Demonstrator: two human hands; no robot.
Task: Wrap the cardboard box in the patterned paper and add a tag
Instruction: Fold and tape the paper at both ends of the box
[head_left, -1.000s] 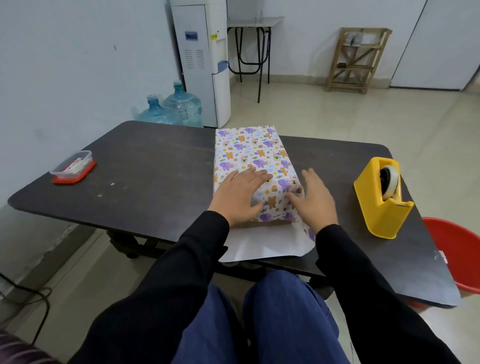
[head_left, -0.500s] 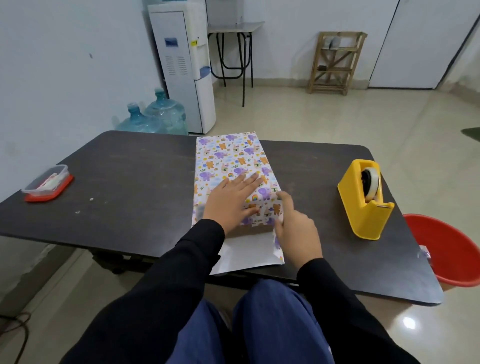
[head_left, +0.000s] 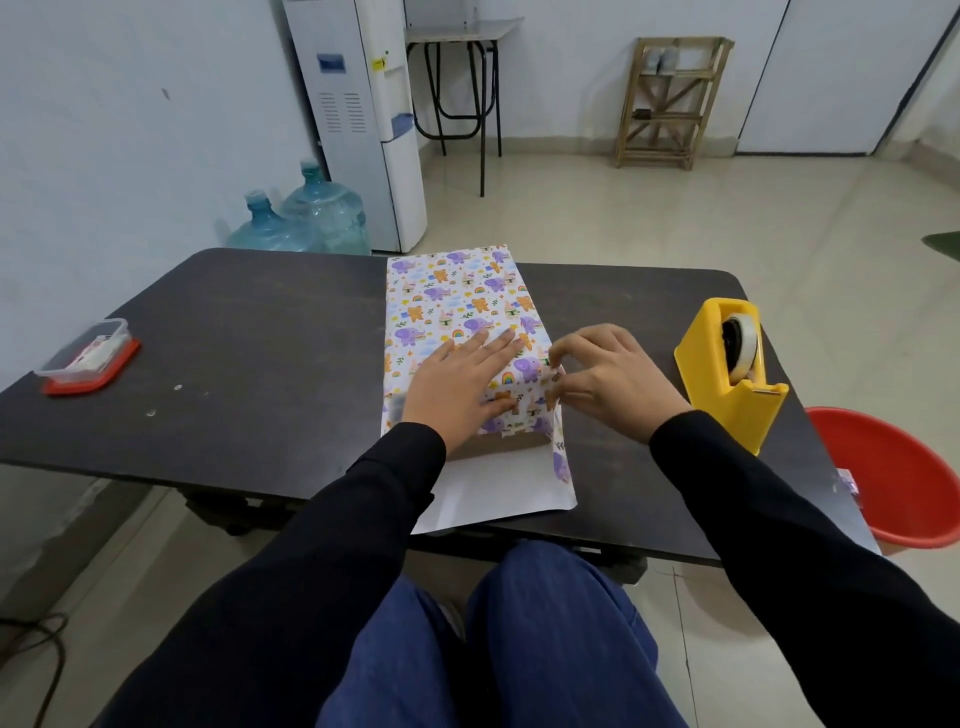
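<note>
The cardboard box lies lengthwise on the dark table (head_left: 249, 364), covered by patterned paper (head_left: 452, 301) printed with elephants and bears. Its near end shows bare brown cardboard (head_left: 511, 444), and a white flap of the paper (head_left: 498, 493) spreads past the table's front edge. My left hand (head_left: 460, 389) presses flat on the top of the wrapped box near that end. My right hand (head_left: 605, 374) sits at the box's right side, its fingertips pinching the paper's edge at the near right corner.
A yellow tape dispenser (head_left: 737, 369) stands on the table right of my right hand. A small plastic container with a red lid (head_left: 88, 358) sits at the table's left edge. A red tub (head_left: 898, 478) is on the floor to the right.
My right hand has lifted from the near right corner onto the box's right side and now pinches the paper's edge. My left hand has stayed flat on top. The camera view has shifted.
</note>
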